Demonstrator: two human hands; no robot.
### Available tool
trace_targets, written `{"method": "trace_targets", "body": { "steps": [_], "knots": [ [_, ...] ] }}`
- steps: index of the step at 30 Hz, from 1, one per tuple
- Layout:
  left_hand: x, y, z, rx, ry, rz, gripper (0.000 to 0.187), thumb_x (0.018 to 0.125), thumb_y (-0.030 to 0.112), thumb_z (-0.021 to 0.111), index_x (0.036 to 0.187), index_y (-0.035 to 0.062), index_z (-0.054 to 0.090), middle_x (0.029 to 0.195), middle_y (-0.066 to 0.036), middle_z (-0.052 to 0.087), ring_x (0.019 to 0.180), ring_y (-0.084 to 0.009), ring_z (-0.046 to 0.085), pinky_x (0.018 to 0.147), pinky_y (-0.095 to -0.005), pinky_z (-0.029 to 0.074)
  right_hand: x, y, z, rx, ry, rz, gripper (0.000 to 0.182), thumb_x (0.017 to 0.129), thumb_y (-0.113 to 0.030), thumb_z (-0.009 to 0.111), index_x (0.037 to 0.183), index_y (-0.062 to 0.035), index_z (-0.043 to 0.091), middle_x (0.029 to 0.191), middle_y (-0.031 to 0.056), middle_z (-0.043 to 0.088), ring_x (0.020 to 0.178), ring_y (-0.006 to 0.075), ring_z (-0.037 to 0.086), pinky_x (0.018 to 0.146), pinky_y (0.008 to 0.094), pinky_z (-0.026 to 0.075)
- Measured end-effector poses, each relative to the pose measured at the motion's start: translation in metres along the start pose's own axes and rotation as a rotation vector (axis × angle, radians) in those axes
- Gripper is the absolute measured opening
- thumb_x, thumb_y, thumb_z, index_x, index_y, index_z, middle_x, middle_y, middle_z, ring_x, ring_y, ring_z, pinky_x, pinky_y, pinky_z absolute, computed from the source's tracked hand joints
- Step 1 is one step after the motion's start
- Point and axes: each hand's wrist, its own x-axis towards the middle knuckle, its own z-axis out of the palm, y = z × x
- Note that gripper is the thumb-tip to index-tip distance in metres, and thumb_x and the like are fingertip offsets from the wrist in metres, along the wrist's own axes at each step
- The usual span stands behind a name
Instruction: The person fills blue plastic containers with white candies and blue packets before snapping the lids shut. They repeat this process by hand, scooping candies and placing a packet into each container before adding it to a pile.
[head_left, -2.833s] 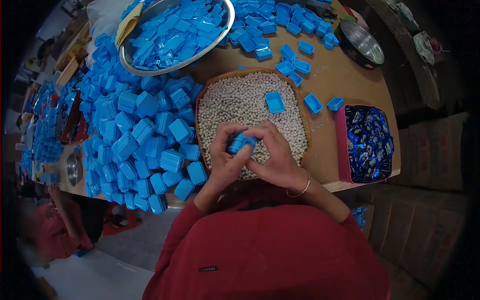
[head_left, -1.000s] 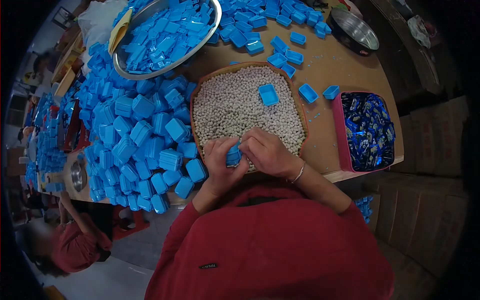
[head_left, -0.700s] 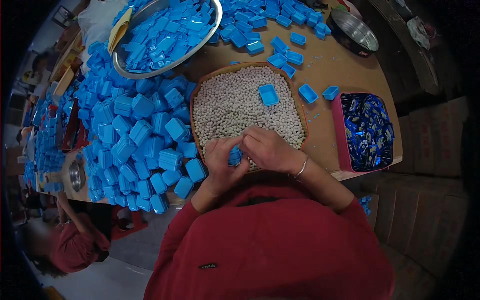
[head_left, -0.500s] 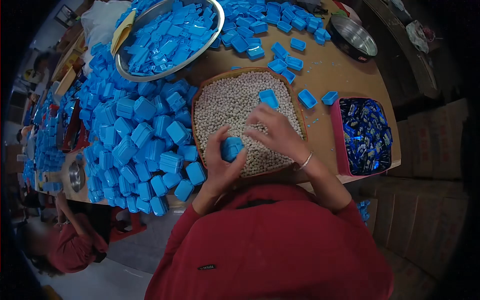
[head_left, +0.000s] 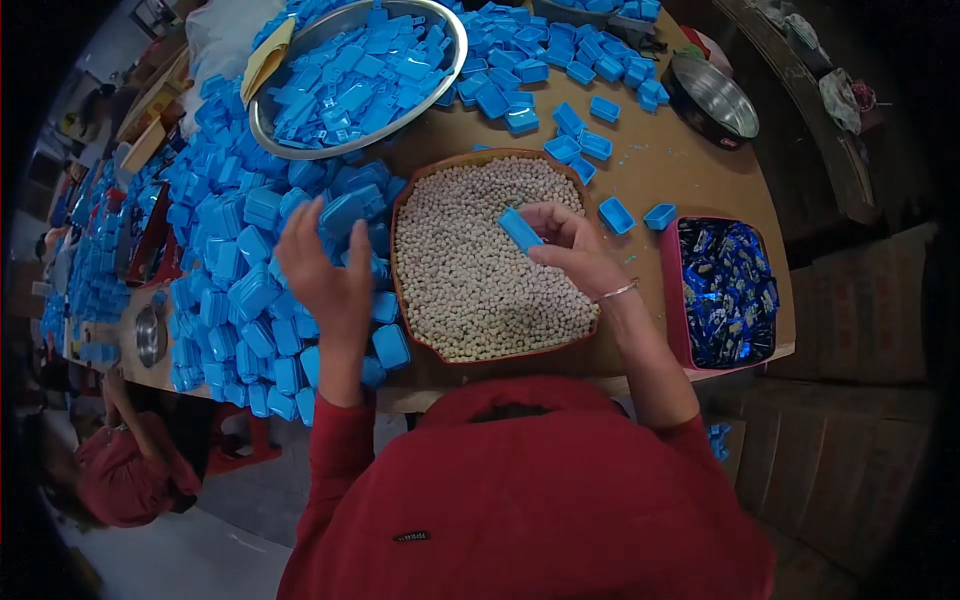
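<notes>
With twelve o'clock at the top of our view, we are counting one blue open tray [head_left: 520, 231] in the grip of our right hand [head_left: 575, 250], two loose trays [head_left: 616, 215] lying at two o'clock from it, and a cluster of five trays [head_left: 594, 146] sitting at one o'clock. We are also seeing one red-rimmed bin [head_left: 398, 262] of pale round pellets [head_left: 480, 290], one metal basin [head_left: 461, 45] holding flat blue pieces [head_left: 355, 80] at eleven o'clock, one round pan [head_left: 722, 95] at one to two o'clock, and one pink-sided box [head_left: 677, 300] of dark blue packets [head_left: 728, 290] at four o'clock; the heap of blue closed cases [head_left: 255, 290] is running too dense to count. Our right hand is pinching the tray between thumb and fingers, tilting it above the pellets at about ten o'clock from the palm. Our left hand [head_left: 325, 275] is spreading open over the heap, at about eight o'clock from that tray, with one case [head_left: 350, 208] lying at its fingertips; whether they are touching it, we cannot tell. One co-worker [head_left: 140, 480] is sitting at eight o'clock.
</notes>
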Motion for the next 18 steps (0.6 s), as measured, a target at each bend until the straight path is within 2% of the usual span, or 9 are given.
{"method": "trace_targets", "body": {
  "steps": [1,3,5,6,8,11,13,16,18],
  "knots": [
    [-0.009,0.017,0.000,-0.206,-0.052,-0.071,0.053,0.076,0.017,0.074,0.122,0.0019,0.052,0.114,-0.016,0.058,0.096,-0.0269,0.058,0.082,-0.0328,0.047,-0.003,-0.002,0.007,0.008,-0.042,0.003,0.046,0.077,-0.005,0.067,0.120,-0.0042,0.051,0.112,0.0037,0.056,0.100,0.0116,0.055,0.083,0.0264,0.047],
    [-0.022,0.066,0.000,-0.656,-0.436,-0.413,0.050,0.080,0.013,0.071,0.124,0.0004,0.050,0.108,-0.012,0.059,0.091,-0.0198,0.058,0.076,-0.0286,0.048,-0.010,-0.009,0.028,-0.062,-0.107,0.053,0.045,0.077,-0.006,0.067,0.119,-0.0032,0.052,0.113,0.0036,0.056,0.100,0.0113,0.055,0.085,0.0262,0.047],
    [-0.048,0.062,0.029,-1.139,-0.658,-0.650,0.048,0.083,0.013,0.068,0.125,-0.0011,0.048,0.102,-0.008,0.058,0.087,-0.0122,0.056,0.072,-0.0252,0.047,-0.011,0.005,0.044,-0.395,-0.143,-0.108,0.041,0.078,-0.008,0.068,0.116,-0.0029,0.053,0.112,0.0061,0.056,0.101,0.0141,0.055,0.085,0.0287,0.047],
    [-0.054,0.057,0.032,-1.148,-0.720,-0.743,0.048,0.085,0.011,0.068,0.126,-0.0015,0.048,0.098,-0.004,0.057,0.086,-0.0092,0.055,0.070,-0.0238,0.047,-0.014,0.012,0.046,-0.468,-0.120,-0.209,0.041,0.074,-0.010,0.070,0.112,-0.0035,0.056,0.103,0.0100,0.057,0.098,0.0217,0.059,0.080,0.0346,0.049],
    [-0.062,0.053,0.035,-1.117,-0.719,-0.756,0.048,0.084,0.009,0.067,0.126,-0.0011,0.047,0.097,-0.004,0.057,0.084,-0.0087,0.056,0.070,-0.0227,0.047,-0.023,0.002,0.033,-0.645,-0.108,-0.283,0.036,0.074,-0.011,0.069,0.108,-0.0034,0.057,0.098,0.0115,0.056,0.095,0.0259,0.059,0.078,0.0349,0.049],
    [-0.071,0.048,0.040,-1.093,-0.724,-0.728,0.046,0.083,0.008,0.067,0.124,-0.0003,0.049,0.098,-0.004,0.058,0.085,-0.0095,0.057,0.069,-0.0230,0.048,-0.023,0.002,-0.034,-1.331,0.438,-0.452,0.027,0.075,-0.011,0.067,0.099,-0.0020,0.058,0.101,0.0158,0.057,0.092,0.0340,0.057,0.073,0.0402,0.049],
    [-0.075,0.047,0.048,-1.041,-0.791,-0.701,0.046,0.080,0.006,0.068,0.120,-0.0010,0.049,0.096,-0.006,0.059,0.083,-0.0107,0.059,0.068,-0.0235,0.049,-0.020,0.008,-0.079,-1.570,0.653,-0.347,0.021,0.076,-0.010,0.065,0.094,-0.0025,0.059,0.099,0.0156,0.059,0.089,0.0342,0.058,0.072,0.0424,0.049],
    [-0.077,0.053,0.062,-0.961,-0.919,-0.566,0.045,0.076,0.007,0.069,0.116,0.0003,0.050,0.091,-0.007,0.060,0.080,-0.0120,0.059,0.066,-0.0255,0.049,-0.021,0.028,-0.118,-1.417,0.547,-0.083,0.018,0.075,-0.008,0.064,0.092,-0.0021,0.060,0.093,0.0160,0.061,0.084,0.0369,0.059,0.072,0.0424,0.049],
    [-0.081,0.049,0.071,-0.826,-0.868,-0.446,0.046,0.073,0.008,0.070,0.113,0.0018,0.051,0.085,-0.008,0.060,0.075,-0.0143,0.060,0.065,-0.0284,0.048,-0.026,0.030,-0.127,-0.989,0.529,-0.174,0.013,0.080,-0.006,0.065,0.091,-0.0008,0.061,0.090,0.0100,0.064,0.082,0.0233,0.062,0.073,0.0333,0.051]
  ]
}}
